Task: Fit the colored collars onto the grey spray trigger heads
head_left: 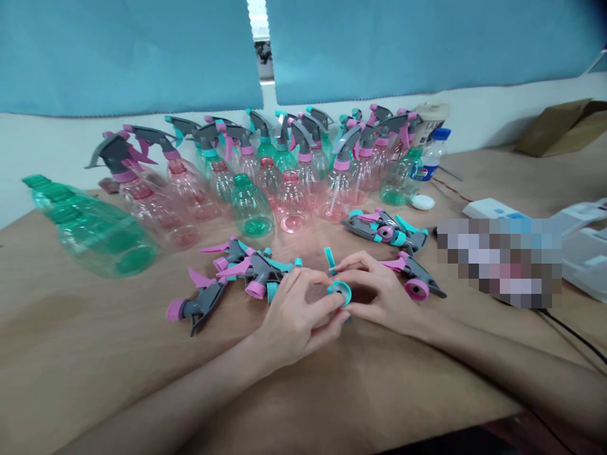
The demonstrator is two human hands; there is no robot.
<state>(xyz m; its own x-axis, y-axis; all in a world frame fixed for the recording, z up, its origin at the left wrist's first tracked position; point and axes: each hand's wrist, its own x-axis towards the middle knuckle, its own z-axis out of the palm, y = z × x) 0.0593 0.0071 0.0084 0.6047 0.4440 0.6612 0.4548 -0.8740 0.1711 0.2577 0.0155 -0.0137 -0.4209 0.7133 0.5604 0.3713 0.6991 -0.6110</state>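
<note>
Between my two hands is a trigger spray head (339, 292) with a teal collar, its open end tilted up toward me. My left hand (303, 313) is closed with its fingertips on the collar. My right hand (379, 291) grips the same spray head from the other side, and a teal trigger sticks up beyond its fingers. The grey body is mostly hidden by my fingers. Left of my left hand lie several loose spray heads (258, 275) in pink, teal and grey. One with a pink collar (417, 289) rests just beyond my right hand.
Rows of clear pink and green bottles (252, 208) stand at the back, many with spray heads on. Green bottles (114, 237) stand at the left. Another pile of spray heads (386, 230), a white oval object (422, 202), a capped bottle (435, 155) and a cardboard box (559, 129) are to the right.
</note>
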